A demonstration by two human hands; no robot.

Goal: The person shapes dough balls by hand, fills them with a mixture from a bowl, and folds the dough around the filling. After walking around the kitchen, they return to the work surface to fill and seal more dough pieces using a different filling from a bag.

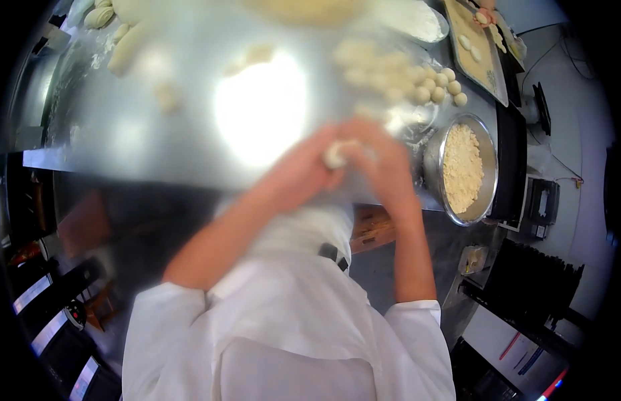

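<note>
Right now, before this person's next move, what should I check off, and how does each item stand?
Dough piece held between left hand and right hand: ok.
Fingers' exact grip on it: cannot tell, blurred.
Crumbly filling available in the metal bowl: ok.
Bowl well back from the front edge of the bench: not ok, its rim appears to reach past.
Dough balls spaced apart: not ok, many are bunched together.

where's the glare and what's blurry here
In the head view, white glare burns out the middle of the metal table; the left hand, right hand and dough piece look soft; fisheye distortion bends the outer scene; the metal bowl is crisper.
</note>
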